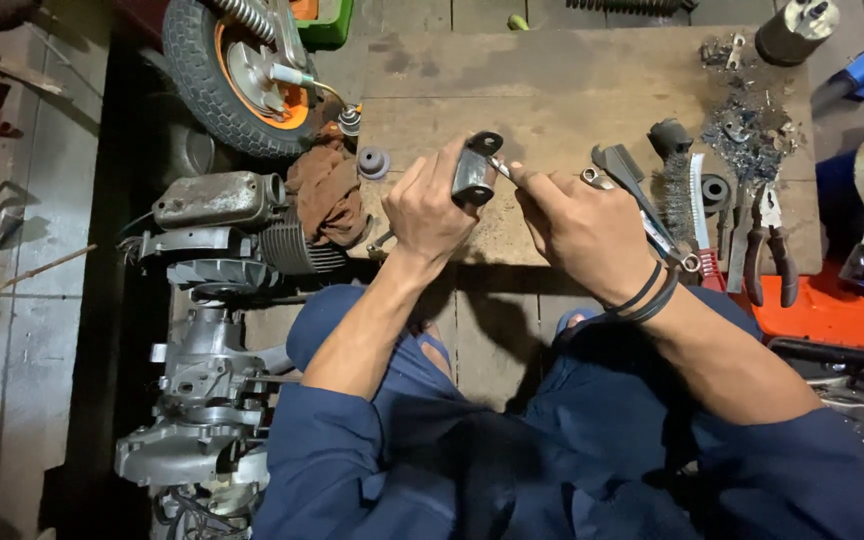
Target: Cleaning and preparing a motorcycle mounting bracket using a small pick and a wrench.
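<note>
The left hand (430,212) was closed around a dark metal bracket (474,170), held above the near edge of a worn wooden board (552,90) at frame centre. The right hand (580,225) pinched a thin metal tool (500,168), its tip touching the bracket. The board was stained, with metal scraps (747,125) at 2 o'clock from the hands. At 3 o'clock lay a wire brush (674,190), pliers (770,240) and a wrench (620,170). A brown rag (327,195) lay at 9 o'clock at the board's left edge, beside an engine (217,330) on the tiled floor (42,170). A tyre with an orange rim (237,75) stood at 10 o'clock. An orange tray (842,315) sat at 4 o'clock.
</note>
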